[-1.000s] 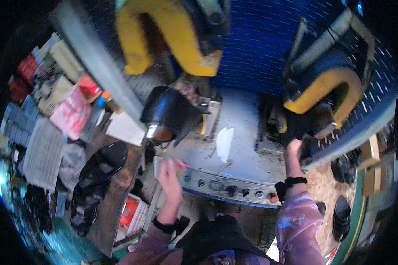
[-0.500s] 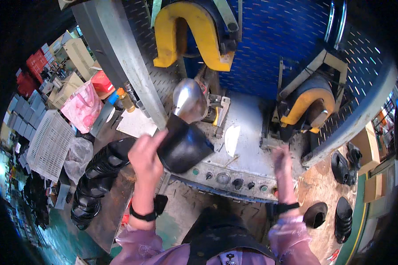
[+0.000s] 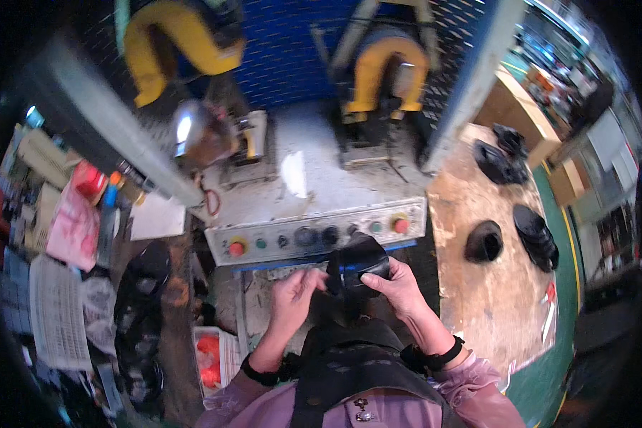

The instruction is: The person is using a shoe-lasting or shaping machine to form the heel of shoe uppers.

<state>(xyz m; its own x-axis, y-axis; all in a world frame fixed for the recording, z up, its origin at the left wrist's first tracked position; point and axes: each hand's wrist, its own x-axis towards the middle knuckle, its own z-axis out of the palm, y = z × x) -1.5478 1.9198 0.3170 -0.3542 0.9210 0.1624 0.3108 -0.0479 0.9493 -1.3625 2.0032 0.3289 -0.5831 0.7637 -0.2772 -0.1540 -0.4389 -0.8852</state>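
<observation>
A black leather shoe upper (image 3: 358,262) is held in front of my body, just before the machine's control panel (image 3: 271,242). My right hand (image 3: 401,289) grips its right side, thumb on top. Beside its left edge is my left hand (image 3: 294,298), its fingers bent and close together; blur hides whether they pinch the leather. On the machine's left, a shiny metal form (image 3: 205,134) stands bare below a yellow horseshoe-shaped clamp (image 3: 185,36). A second yellow clamp (image 3: 392,71) sits at the right station.
Several black uppers (image 3: 141,321) lie in a row on the left bench. More stand on the wooden board (image 3: 464,299) at right, including a rounded one (image 3: 485,241). A white crate (image 3: 57,314), a pink bag (image 3: 75,225) and red-handled scissors (image 3: 211,202) are at left.
The upper has left the metal form's side and come down toward my body. My right hand has moved in from the right and now grips it. The view has swung right.
</observation>
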